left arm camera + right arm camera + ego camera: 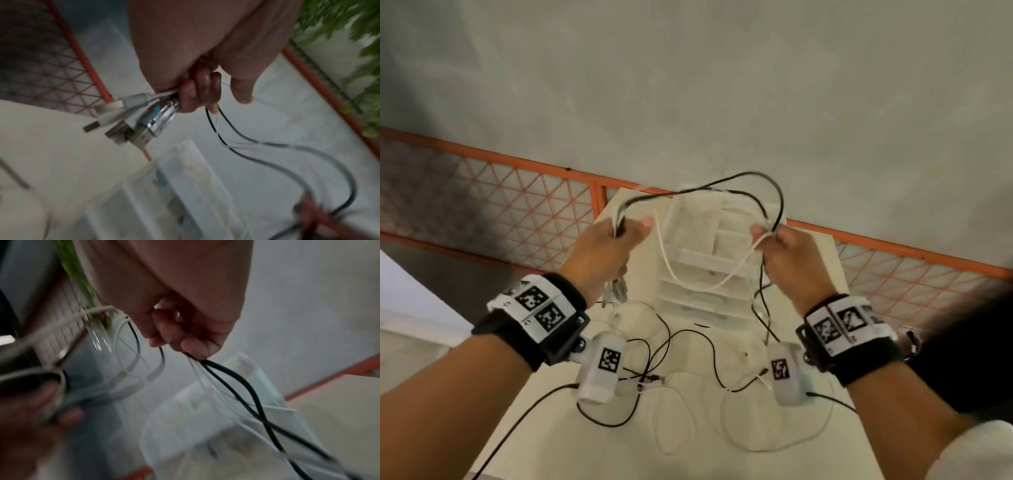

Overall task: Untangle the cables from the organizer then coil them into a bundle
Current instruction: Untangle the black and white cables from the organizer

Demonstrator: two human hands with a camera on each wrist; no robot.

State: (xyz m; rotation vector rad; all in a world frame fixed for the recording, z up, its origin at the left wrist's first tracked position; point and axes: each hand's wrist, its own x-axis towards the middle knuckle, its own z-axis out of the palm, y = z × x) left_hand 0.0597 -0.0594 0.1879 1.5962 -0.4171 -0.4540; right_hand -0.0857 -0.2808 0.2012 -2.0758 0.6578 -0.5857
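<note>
Cables (pixel 698 192) black and white, strung between both raised hands, sagging white loop between them. Left hand (pixel 602 250) fingers (pixel 191 95) curled round bunch, plugs (pixel 131 120) sticking out below fist. Right hand (pixel 787 253) fingers (pixel 193 345) pinching strands. Loose cable ends on surface (pixel 544 428) below wrists. Clear organizer (pixel 702 246) beneath and beyond fingers. Orange fence (pixel 524 205) farther off.

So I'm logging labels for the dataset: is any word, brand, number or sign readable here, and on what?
No readable text anywhere.
Wrist bands: square black-and-white coded markers only, no letters.
USB plugs in the left hand: too blurred to show any brand.
</note>
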